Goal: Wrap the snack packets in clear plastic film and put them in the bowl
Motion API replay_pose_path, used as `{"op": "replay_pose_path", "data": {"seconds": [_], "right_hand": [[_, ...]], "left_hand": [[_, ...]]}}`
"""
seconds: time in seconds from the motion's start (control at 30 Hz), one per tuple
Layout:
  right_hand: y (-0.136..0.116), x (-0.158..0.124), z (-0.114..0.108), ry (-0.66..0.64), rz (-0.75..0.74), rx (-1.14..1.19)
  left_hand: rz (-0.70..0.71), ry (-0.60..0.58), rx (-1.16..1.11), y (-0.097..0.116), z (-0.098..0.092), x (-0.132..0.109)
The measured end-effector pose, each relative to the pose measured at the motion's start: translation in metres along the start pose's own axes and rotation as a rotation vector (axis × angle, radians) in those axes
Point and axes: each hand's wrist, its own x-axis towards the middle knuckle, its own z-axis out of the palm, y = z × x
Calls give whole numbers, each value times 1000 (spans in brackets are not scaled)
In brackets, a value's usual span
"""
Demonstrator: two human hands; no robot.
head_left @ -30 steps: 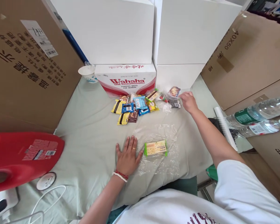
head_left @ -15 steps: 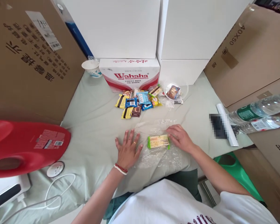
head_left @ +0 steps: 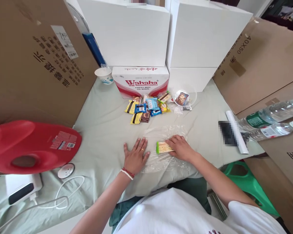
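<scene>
A cracker packet (head_left: 163,148) with bright green ends lies on a spread clear plastic bag or sheet (head_left: 156,166). My right hand (head_left: 181,148) covers the packet's right end, its fingers curled over the top edge and the thumb low at the side. Flat on the cloth and the left edge of the plastic rests my left hand (head_left: 136,158), fingers apart and holding nothing. Beyond both hands sits a heap of wrapped snacks (head_left: 146,109). A clear round tub (head_left: 194,97) with a snack packet in it stands to the heap's right.
A Wahaba-style printed water carton (head_left: 141,81) backs the snacks, with a paper cup (head_left: 104,76) at its left. A red jug (head_left: 46,146) and a white charger (head_left: 24,188) with a cable lie left. Plastic bottles (head_left: 271,117) lie right, above a green stool (head_left: 249,185).
My right hand has moved left from beside the cracker packet and closed over its right end. My left hand stays flat on the table. The camera view has tilted slightly upward.
</scene>
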Motion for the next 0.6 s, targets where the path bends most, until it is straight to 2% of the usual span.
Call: {"op": "replay_pose_path", "data": {"seconds": [0.17,0.27,0.33,0.47,0.53,0.6], "right_hand": [[13,-11,3,61,11,41],[26,-19,0,118,1,116],[30,-21,-3,133,-29,122],[31,-16,-7,47,-79,100],[35,-17,-7,29,-64,137],[45,-23,-7,66,-24,214]], "left_hand": [[-31,15,-19,3,4,-4],[-63,88,-14,-2,-3,-6],[-5,129,-3,-5,-7,-7],[167,26,-15,-8,-7,-10],[150,-20,-13,-8,-3,-12],[128,-35,-6,-9,1,-13]]}}
